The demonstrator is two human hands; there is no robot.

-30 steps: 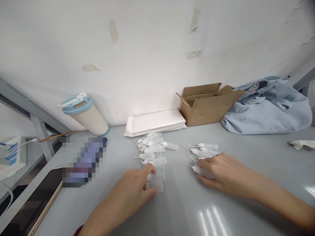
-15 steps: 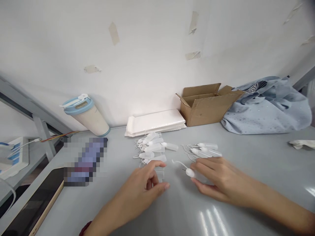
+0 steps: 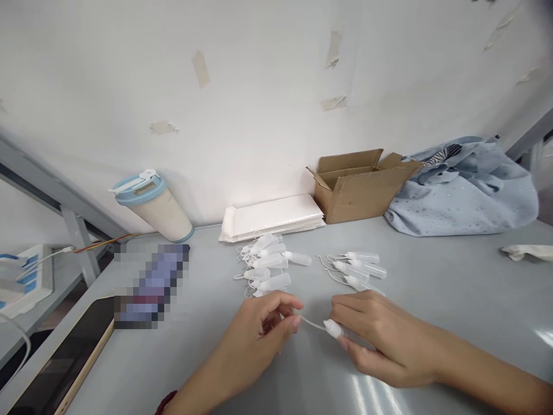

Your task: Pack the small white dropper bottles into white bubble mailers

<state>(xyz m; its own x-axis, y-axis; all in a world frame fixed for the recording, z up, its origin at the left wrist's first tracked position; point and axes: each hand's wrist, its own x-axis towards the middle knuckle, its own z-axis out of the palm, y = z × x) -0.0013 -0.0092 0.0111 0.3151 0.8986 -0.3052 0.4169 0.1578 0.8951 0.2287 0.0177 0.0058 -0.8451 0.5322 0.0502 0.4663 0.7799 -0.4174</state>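
My right hand [image 3: 380, 340] is closed on a small white-capped dropper bottle [image 3: 333, 328], its cap pointing left. A thin white tether [image 3: 311, 323] runs from the cap to my left hand [image 3: 259, 334], whose thumb and fingers pinch its other end. Both hands hover just above the grey table [image 3: 432, 288]. Behind my left hand lies a pile of small translucent bottles [image 3: 268, 265]. Behind my right hand lies a smaller group of capped bottles [image 3: 358, 266].
Against the wall stand a blue-lidded cup [image 3: 151, 204], a stack of white bags [image 3: 272, 216], an open cardboard box [image 3: 358, 184] and a blue cloth bundle [image 3: 462, 187]. A blurred item [image 3: 151, 285] and a dark tablet [image 3: 60, 357] lie left. Crumpled paper [image 3: 527, 252] lies far right.
My right hand has lifted one bottle out of the right group and drawn it toward me. My left hand left the pile and pinched the bottle's tether.
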